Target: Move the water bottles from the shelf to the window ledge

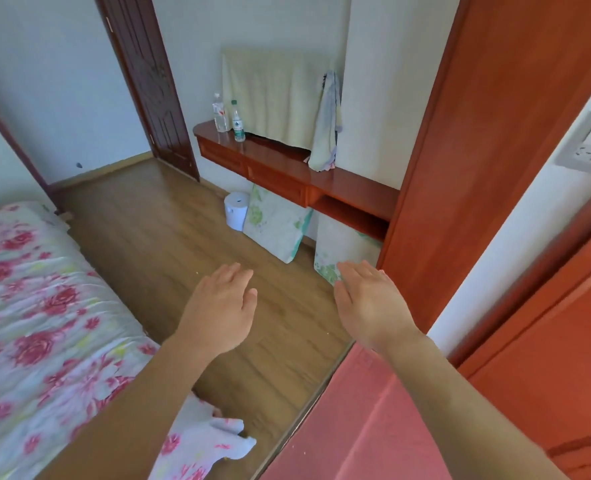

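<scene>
Two clear water bottles stand upright at the far left end of a red-brown wall shelf (342, 183). One bottle (219, 112) has a white cap and a red label. The other bottle (238, 121), just right of it, has a green cap and a green label. My left hand (223, 306) and my right hand (370, 303) are both stretched out in front of me over the wooden floor, palms down, fingers straight, holding nothing. Both hands are well short of the shelf. No window ledge is in view.
A bed with a red flower cover (34, 317) fills the left side. A tall orange-red cabinet (488, 150) stands at right. Below the shelf sit a white bin (236, 210) and two leaning pillows (276, 223). Cloths hang over the shelf. A dark door (148, 84) is at the back.
</scene>
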Demonstrator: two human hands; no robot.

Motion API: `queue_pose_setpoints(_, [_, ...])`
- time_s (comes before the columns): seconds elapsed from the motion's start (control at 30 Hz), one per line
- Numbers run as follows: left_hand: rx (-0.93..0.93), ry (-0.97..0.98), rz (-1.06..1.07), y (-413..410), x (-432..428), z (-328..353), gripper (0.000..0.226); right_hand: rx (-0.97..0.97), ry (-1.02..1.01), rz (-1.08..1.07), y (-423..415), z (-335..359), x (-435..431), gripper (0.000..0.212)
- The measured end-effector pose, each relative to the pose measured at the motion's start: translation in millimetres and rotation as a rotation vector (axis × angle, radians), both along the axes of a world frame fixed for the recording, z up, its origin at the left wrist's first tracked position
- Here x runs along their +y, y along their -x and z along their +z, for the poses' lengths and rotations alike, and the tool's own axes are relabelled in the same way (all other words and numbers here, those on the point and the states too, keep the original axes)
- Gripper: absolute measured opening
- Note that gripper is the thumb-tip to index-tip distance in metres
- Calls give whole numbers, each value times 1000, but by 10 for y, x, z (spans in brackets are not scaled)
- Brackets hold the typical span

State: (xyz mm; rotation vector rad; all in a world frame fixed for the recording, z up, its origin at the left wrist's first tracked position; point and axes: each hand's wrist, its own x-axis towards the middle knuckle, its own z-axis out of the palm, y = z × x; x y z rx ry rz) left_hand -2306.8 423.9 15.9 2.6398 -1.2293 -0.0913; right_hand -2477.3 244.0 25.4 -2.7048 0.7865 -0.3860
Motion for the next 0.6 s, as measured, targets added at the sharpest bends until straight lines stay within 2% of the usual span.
queue_pose_setpoints(0.33, [51, -16, 319, -1044, -150, 32, 52, 119, 50, 252, -1555, -7, -513, 45])
queue_pose_setpoints(0.5, [91, 45, 388, -1781, -230, 6, 51, 145, 85, 337, -2449, -54, -638, 67])
queue_pose_setpoints(0.6, [58, 74, 386, -2310, -371, 82, 51, 180, 80, 332, -2962, 16, -746, 57])
